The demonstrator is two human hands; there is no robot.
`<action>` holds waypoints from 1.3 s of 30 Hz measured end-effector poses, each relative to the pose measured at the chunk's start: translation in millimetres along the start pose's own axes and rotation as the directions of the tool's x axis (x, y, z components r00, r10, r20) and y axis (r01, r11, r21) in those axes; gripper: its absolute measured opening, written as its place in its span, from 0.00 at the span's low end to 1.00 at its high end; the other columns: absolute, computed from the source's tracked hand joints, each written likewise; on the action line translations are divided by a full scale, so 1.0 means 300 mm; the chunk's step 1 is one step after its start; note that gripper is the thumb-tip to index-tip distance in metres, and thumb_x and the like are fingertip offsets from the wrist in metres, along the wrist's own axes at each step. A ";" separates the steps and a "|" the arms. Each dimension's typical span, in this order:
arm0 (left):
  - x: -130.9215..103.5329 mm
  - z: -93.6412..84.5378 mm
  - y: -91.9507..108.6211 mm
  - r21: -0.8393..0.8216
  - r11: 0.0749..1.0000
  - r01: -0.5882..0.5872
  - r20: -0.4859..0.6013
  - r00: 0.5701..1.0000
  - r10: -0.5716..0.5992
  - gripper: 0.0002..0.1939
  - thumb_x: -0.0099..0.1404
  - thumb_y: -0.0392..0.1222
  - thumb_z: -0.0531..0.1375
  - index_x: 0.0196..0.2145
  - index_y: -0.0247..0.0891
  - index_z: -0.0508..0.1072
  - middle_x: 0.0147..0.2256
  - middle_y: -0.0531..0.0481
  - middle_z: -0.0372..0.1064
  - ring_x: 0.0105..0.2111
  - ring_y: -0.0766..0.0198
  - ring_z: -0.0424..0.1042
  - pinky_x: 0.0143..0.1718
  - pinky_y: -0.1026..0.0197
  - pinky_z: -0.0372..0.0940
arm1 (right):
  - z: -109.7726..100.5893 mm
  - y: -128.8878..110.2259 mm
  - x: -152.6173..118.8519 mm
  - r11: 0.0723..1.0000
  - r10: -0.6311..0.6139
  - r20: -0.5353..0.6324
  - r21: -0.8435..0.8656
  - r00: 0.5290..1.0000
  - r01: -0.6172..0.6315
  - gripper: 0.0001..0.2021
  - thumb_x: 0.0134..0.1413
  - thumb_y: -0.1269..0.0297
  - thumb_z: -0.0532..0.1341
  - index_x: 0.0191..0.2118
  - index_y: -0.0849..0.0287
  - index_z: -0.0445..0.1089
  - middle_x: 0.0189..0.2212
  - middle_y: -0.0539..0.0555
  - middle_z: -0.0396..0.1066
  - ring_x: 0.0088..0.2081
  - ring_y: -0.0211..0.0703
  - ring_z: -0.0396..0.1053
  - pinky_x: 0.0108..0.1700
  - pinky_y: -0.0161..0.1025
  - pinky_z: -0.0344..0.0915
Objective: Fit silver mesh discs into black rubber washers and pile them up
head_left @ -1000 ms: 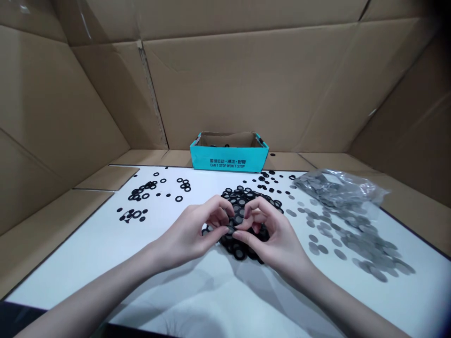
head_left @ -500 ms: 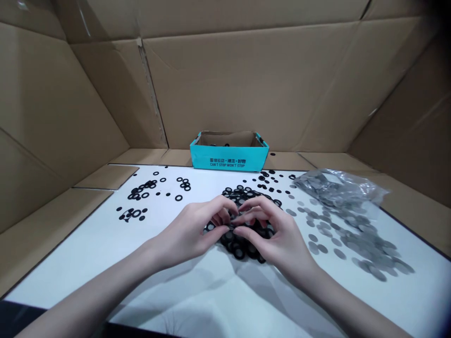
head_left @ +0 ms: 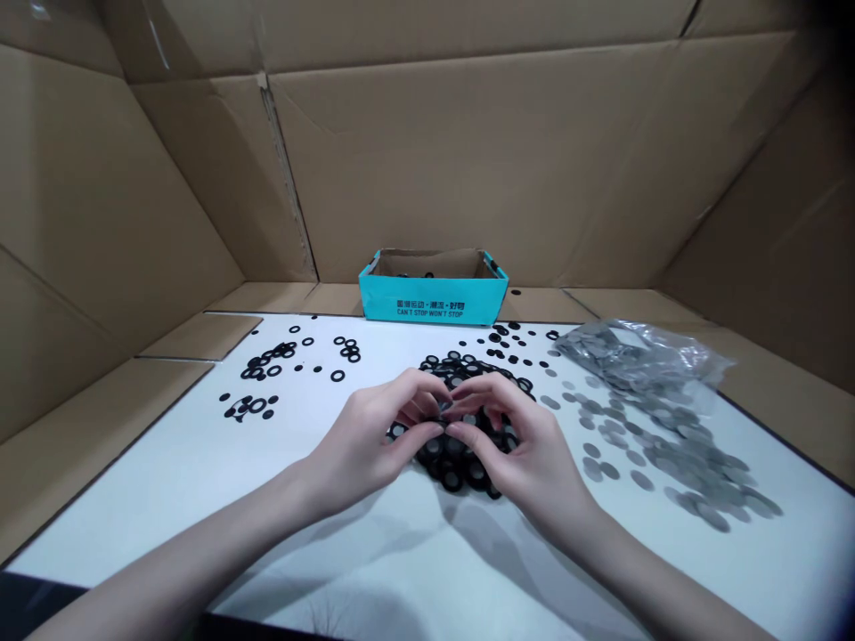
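Observation:
Both hands meet over a heap of black rings (head_left: 451, 479), many of which have grey round discs set in them. My left hand (head_left: 394, 423) is closed in a pinch, its thumb and fingertips on a small black ring that is mostly hidden by the fingers. From the other side, my right hand (head_left: 511, 423) pinches the same piece, with its thumb tip against the left thumb. Whether a grey disc sits in this ring I cannot tell.
Loose black rings (head_left: 338, 376) and small black discs lie on the white table (head_left: 166, 499) at the left. Behind the heap stands a turquoise box (head_left: 434, 300). Translucent grey discs (head_left: 695, 467) spill from a clear plastic bag (head_left: 641, 352) at the right. Cardboard walls (head_left: 468, 160) surround the table.
The fingertips and thumbs of both hands have drawn slightly closer together over the heap. The other things lie as before.

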State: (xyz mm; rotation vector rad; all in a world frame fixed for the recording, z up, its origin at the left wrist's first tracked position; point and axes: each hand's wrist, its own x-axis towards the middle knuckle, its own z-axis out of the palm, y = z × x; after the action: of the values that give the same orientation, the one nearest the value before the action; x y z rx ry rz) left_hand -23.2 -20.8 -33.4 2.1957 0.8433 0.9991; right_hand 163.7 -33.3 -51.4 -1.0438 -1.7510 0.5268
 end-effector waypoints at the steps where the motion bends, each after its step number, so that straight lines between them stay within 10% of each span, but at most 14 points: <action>1: 0.000 0.002 0.000 -0.003 1.000 0.005 -0.007 1.000 -0.005 0.12 0.65 0.29 0.57 0.45 0.39 0.66 0.36 0.54 0.73 0.35 0.70 0.75 0.39 0.69 0.71 | 0.000 0.000 -0.001 1.000 -0.010 0.002 -0.004 1.000 0.010 0.07 0.53 0.73 0.61 0.37 0.54 0.67 0.31 0.49 0.74 0.32 0.40 0.73 0.31 0.35 0.62; 14: 0.003 -0.013 0.043 0.152 0.985 0.081 0.174 0.979 -0.108 0.11 0.65 0.28 0.55 0.41 0.42 0.65 0.38 0.55 0.72 0.33 0.68 0.71 0.36 0.65 0.68 | 0.008 0.009 -0.014 0.996 0.012 0.089 0.086 0.996 -0.020 0.11 0.50 0.77 0.57 0.33 0.54 0.56 0.27 0.45 0.61 0.27 0.35 0.64 0.29 0.33 0.62; 25: 0.002 0.004 0.017 0.003 0.998 0.065 0.064 0.996 -0.065 0.12 0.63 0.27 0.57 0.42 0.38 0.66 0.36 0.52 0.71 0.35 0.67 0.72 0.38 0.65 0.69 | -0.011 0.003 0.005 1.000 -0.020 0.043 -0.002 0.999 0.020 0.09 0.51 0.74 0.61 0.36 0.54 0.63 0.31 0.50 0.72 0.33 0.41 0.73 0.35 0.38 0.67; 39: 0.014 -0.002 0.020 0.034 0.989 0.144 0.118 0.982 -0.147 0.11 0.62 0.27 0.56 0.40 0.39 0.66 0.33 0.54 0.71 0.32 0.67 0.71 0.36 0.64 0.69 | 0.005 0.008 -0.008 0.994 0.053 0.056 0.096 0.997 -0.059 0.10 0.51 0.71 0.60 0.34 0.53 0.55 0.25 0.44 0.62 0.28 0.38 0.70 0.31 0.35 0.64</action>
State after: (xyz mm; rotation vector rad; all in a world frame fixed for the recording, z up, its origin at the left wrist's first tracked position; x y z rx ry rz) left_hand -19.8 -21.4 -27.0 2.1566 0.9498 0.7823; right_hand 163.6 -33.9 -55.2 -1.0210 -1.7285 0.6738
